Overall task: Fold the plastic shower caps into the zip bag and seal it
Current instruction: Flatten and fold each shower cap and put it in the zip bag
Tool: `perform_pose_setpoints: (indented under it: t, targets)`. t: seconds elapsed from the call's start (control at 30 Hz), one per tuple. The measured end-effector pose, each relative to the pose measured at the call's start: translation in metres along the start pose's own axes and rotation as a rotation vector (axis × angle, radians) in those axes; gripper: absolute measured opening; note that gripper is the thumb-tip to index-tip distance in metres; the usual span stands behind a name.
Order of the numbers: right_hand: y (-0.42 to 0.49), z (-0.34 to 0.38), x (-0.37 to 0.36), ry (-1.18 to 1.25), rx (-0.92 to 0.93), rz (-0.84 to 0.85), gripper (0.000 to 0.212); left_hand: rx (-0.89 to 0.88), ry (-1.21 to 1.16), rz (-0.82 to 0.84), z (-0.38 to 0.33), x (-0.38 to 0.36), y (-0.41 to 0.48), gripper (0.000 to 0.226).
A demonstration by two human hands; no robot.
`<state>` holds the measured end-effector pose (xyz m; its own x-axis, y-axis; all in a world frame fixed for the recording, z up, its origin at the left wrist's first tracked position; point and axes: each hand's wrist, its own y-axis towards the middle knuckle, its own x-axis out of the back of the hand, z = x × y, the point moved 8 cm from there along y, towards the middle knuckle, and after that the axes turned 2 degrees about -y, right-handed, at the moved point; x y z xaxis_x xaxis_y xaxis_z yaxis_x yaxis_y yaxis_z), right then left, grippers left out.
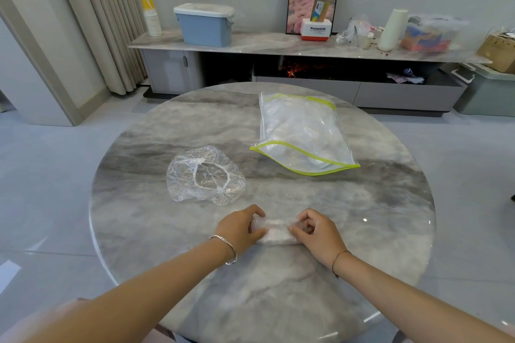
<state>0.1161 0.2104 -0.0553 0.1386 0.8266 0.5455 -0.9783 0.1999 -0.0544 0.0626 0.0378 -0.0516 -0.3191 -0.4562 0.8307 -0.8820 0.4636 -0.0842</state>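
On worktop [376, 245], nearer than zip bag [301, 133]: rolled shower cap [277, 232], left grip [239, 227] and right grip [317, 234] each pinching one end. Press air out, keep roll tight before bagging.

A round grey marble table [370, 237] carries three things — a stuffed zip bag [299, 133] at one o'clock, a spread shower cap [204, 175] at ten o'clock, a folded cap [276, 232] toward six o'clock

Ends of folded cap [276, 232] hidden under left hand [239, 227] and right hand [317, 231] grip. Inside zip bag [301, 131]: clear-on-clear, count unreadable. Near worktop [278, 301] edge cut off. Right-edge cardboard box [498, 50] cropped.
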Motion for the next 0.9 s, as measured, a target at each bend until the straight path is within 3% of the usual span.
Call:
perform_pose_setpoints:
  t: [0.03,0.13,0.23,0.4,0.53,0.63,0.77,0.9]
  targets:
    - [0.001,-0.001,0.0,-0.009,-0.01,-0.008,0.018,-0.05,0.047,-0.024,-0.004,0.001,-0.001,0.04]
    - [0.004,-0.002,0.002,-0.047,-0.018,-0.016,0.021,-0.452,0.2,-0.181,-0.032,0.007,-0.009,0.042]
    - [0.004,0.001,0.002,-0.056,-0.001,-0.024,0.024,-0.661,0.377,-0.048,-0.037,-0.015,-0.019,0.048]
    - [0.006,-0.003,0.007,-0.039,-0.035,-0.046,0.027,-0.568,0.51,0.162,-0.021,-0.04,-0.025,0.059]
    - [0.01,-0.017,0.027,-0.07,-0.117,-0.118,0.025,-0.512,0.504,0.182,-0.02,-0.035,-0.021,0.062]
    - [0.01,-0.019,0.03,-0.101,-0.118,-0.108,0.025,-0.51,0.453,0.208,-0.026,-0.035,-0.019,0.079]
    - [0.008,0.01,0.029,-0.159,0.081,-0.097,0.024,-0.5,0.357,0.13,-0.033,-0.021,-0.017,0.081]
    - [-0.007,0.04,0.007,-0.347,0.337,0.12,0.029,-0.391,0.231,0.158,-0.029,-0.011,-0.01,0.08]
